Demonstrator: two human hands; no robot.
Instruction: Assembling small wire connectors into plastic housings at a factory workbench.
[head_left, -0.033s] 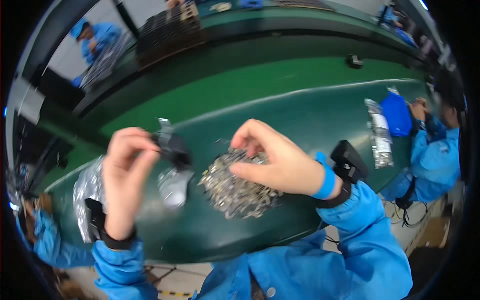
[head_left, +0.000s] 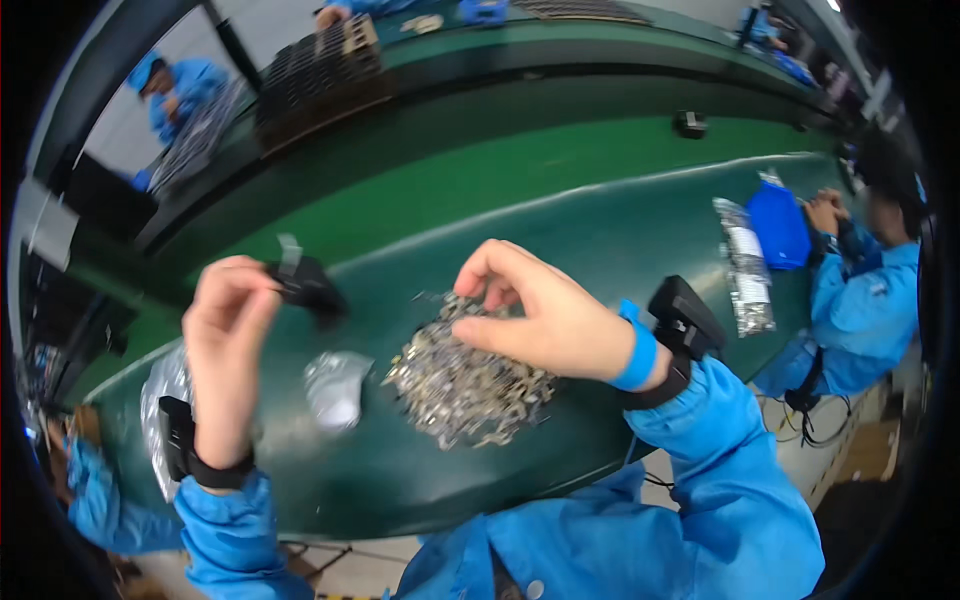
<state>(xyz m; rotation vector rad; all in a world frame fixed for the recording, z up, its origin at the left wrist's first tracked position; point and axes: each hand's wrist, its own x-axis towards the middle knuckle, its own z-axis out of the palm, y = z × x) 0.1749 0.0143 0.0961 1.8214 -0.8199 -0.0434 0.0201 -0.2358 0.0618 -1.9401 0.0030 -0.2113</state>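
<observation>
My left hand (head_left: 228, 330) is raised over the table's left part, thumb and forefinger pinched. Right at those fingertips is a blurred black object (head_left: 312, 290) with a shiny silvery strip; whether the pinch grips it or something smaller is unclear. My right hand (head_left: 530, 310) hovers at the upper edge of a heap of small silvery metal parts (head_left: 470, 390). Its thumb and curled forefinger stand apart, with nothing seen between them; the other fingers are partly hidden. Between the hands' sides lies a small clear plastic bag (head_left: 338, 390), left of the heap.
The dark green table (head_left: 600, 230) curves across. Clear plastic bagging (head_left: 168, 410) lies beyond my left wrist. At right are a filled clear bag (head_left: 745, 270), a blue tray (head_left: 778, 228) and a co-worker's hands (head_left: 826, 212). A black box (head_left: 690, 124) sits on the green surface beyond.
The whole view has shifted slightly. My left hand and the black object have moved a little left. My right hand stays over the heap's edge, its pose nearly the same.
</observation>
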